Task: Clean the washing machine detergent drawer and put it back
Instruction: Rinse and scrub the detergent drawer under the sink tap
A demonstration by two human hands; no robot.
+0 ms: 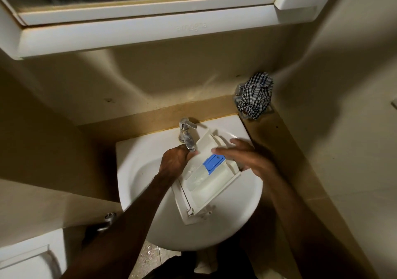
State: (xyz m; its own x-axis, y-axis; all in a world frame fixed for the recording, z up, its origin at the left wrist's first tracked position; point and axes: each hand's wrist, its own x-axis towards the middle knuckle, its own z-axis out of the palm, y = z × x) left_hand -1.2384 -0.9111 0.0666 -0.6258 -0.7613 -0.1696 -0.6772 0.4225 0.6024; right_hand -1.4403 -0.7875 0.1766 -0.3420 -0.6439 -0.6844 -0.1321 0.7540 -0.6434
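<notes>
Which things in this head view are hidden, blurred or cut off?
- Left hand fingertips: hidden behind the detergent drawer, so its grip is unclear.
- Right hand: motion-blurred above the drawer, contact unclear.
- Water flow from the tap: not discernible.
- Sink drain: hidden by the drawer.

The white detergent drawer (206,184), blue insert (213,164) in its middle, lies tilted diagonally.

glossy white ceramic sink (137,149), shiny metal tap (187,134), matt plastic drawer (206,184) (blue insert), checked cloth (255,98).
</notes>
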